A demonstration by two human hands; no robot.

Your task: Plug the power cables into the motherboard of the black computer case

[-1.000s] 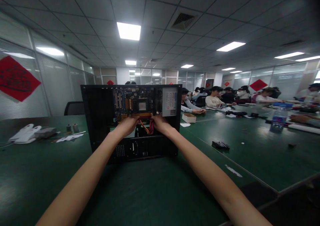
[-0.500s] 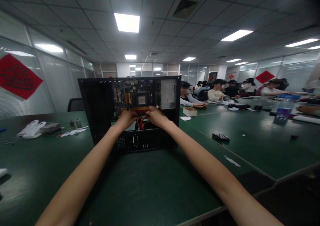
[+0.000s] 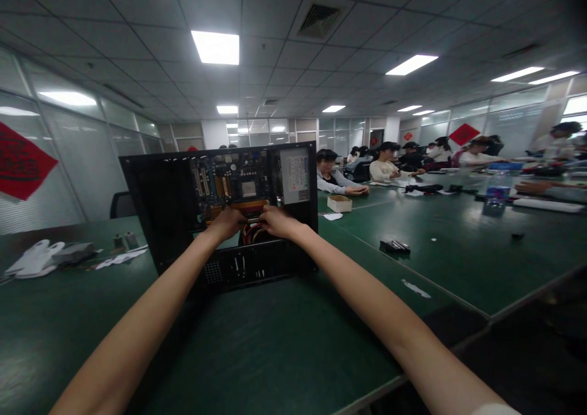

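Observation:
A black open computer case (image 3: 220, 152) stands upright on the green table, its inside facing me. Inside are a motherboard (image 3: 232, 173) with a square processor spot, and a power supply (image 3: 296, 173) at the upper right. My left hand (image 3: 228, 224) has its fingers pinched just below the yellow and red memory slots (image 3: 250, 208). Close beside it, my right hand (image 3: 277, 221) is pinched too. A thin pale edge shows between the fingertips, too small to name. Red, yellow and black cables (image 3: 251, 235) hang just under the hands.
At left lie a white plastic bag (image 3: 36, 259), a grey box-shaped part (image 3: 73, 253) and papers (image 3: 121, 257). To the right are a small open box (image 3: 339, 203), a black part (image 3: 395, 247) and a water bottle (image 3: 498, 194). Several people sit farther along the tables.
The view has turned slightly right, so the case sits farther left in the picture. Both hands have come a little lower on the motherboard, and more of the memory slots shows.

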